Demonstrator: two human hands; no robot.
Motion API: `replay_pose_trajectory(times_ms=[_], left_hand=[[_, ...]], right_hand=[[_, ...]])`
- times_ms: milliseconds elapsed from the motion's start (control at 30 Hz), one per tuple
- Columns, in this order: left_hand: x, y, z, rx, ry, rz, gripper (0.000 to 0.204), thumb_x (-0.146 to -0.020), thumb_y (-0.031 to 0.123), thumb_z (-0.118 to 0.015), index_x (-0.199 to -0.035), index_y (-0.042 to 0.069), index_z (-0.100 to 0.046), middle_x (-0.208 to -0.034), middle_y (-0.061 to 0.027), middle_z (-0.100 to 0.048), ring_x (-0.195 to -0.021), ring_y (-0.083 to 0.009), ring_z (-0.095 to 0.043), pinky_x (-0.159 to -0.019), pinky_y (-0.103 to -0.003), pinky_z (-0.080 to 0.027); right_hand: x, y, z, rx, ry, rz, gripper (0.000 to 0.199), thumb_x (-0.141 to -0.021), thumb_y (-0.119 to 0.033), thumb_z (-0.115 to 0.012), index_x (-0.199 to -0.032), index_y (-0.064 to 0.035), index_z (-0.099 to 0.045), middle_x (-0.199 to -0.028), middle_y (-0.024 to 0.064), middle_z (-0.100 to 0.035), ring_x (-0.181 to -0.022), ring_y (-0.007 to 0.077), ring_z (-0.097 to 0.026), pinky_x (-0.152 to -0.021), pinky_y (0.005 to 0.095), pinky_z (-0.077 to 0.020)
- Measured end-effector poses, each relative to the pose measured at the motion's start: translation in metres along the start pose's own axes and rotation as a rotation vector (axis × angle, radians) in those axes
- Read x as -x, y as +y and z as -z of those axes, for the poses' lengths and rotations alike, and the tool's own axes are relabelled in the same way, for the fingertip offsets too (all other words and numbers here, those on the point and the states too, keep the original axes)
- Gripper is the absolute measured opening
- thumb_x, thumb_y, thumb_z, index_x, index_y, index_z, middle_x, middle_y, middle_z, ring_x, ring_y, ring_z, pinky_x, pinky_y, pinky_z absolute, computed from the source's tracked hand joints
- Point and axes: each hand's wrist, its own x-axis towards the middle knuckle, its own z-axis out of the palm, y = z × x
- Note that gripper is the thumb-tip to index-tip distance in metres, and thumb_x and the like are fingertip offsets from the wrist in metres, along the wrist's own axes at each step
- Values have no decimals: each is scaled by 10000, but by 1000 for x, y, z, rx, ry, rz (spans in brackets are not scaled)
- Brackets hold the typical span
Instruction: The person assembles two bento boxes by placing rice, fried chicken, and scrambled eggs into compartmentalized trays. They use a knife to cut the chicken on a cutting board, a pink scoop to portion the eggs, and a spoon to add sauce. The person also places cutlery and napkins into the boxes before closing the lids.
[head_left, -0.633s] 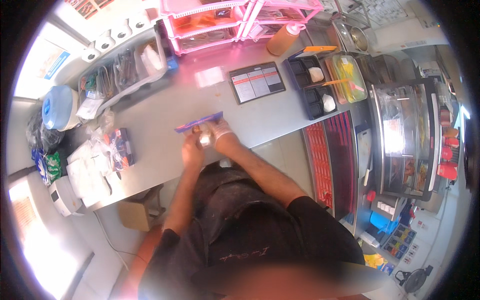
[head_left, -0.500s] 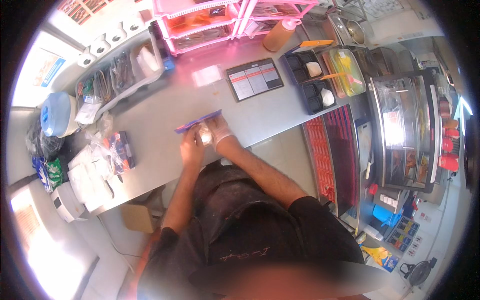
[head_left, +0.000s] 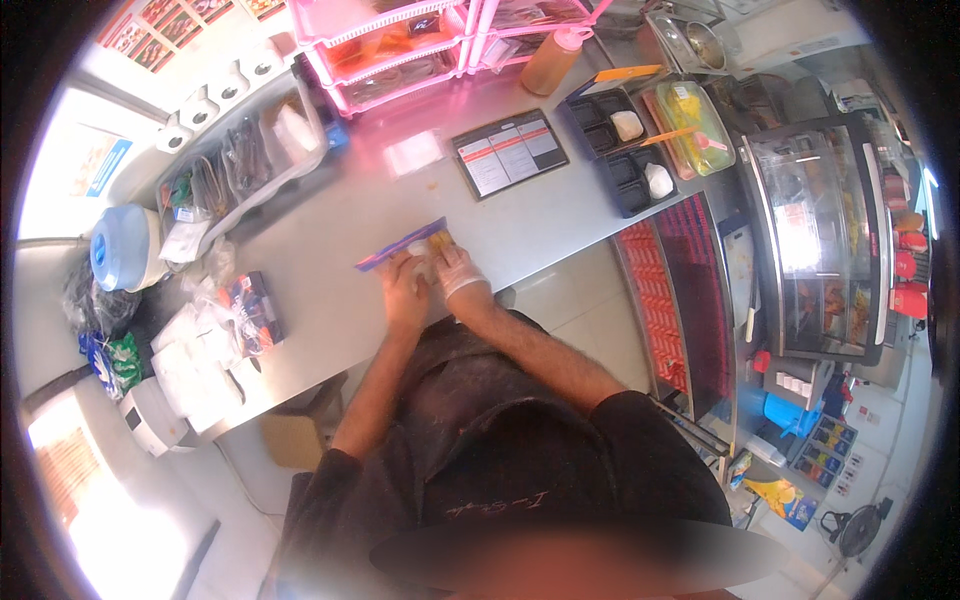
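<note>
Packaging with a purple edge (head_left: 398, 246) is being held between both hands, over the near part of the metal counter (head_left: 320, 290); whether it is also touching the surface, I cannot tell. The left hand (head_left: 405, 290) is pinching its near-left side with narrowed fingers, while the right hand (head_left: 460, 275), wearing a clear glove, is curling its fingers closely over the right end, probably bracing it from both sides. A small whitish piece (head_left: 419, 248) is showing between the fingers. One tablet (head_left: 510, 153) is lying screen-up beyond the hands, its layout facing the person, presumably for easy reading. Counting onward, one bottle (head_left: 551, 65) is standing behind it, two black trays (head_left: 600, 137) are sitting to the right, two white lumps (head_left: 627, 125) are resting in them, and four white rolls (head_left: 232, 82) are lining the back left.
</note>
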Motion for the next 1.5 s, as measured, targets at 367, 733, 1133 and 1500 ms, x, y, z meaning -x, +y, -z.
replay_pose_trajectory(times_ms=[367,733,1133,1500], left_hand=[[-6,-3,10,-101,-69,122,336,-930,-39,-675,-1240,52,-769,-1342,-168,-678,-1326,-398,-614,-1112,-509,-536],[-13,-6,7,12,-45,-132,154,-937,45,-764,-1079,46,-822,-1213,-112,-751,-1217,-341,-693,-1015,-451,-579],[-4,2,14,-104,-42,-103,351,-941,87,-748,-1290,81,-714,-1333,-156,-654,-1307,-425,-597,-1101,-566,-502],[-14,7,10,-109,-87,-233,366,-949,104,-727,-1312,61,-730,-1402,-195,-674,-1368,-418,-583,-1199,-588,-425]], right_hand=[[4,10,3,5,20,-12,412,-905,-34,-665,-1316,-41,-687,-1198,196,-672,-1131,431,-651,-968,527,-578],[5,23,12,-452,265,-47,309,-995,13,-630,-1272,-97,-710,-1159,211,-699,-1086,434,-699,-949,489,-589],[18,32,39,-543,385,-54,225,-1032,-30,-679,-1245,-30,-752,-1132,194,-757,-1009,363,-746,-893,416,-607],[115,79,22,-554,192,-383,214,-1094,-165,-670,-1255,-83,-786,-1235,164,-786,-1070,292,-768,-940,430,-602]])
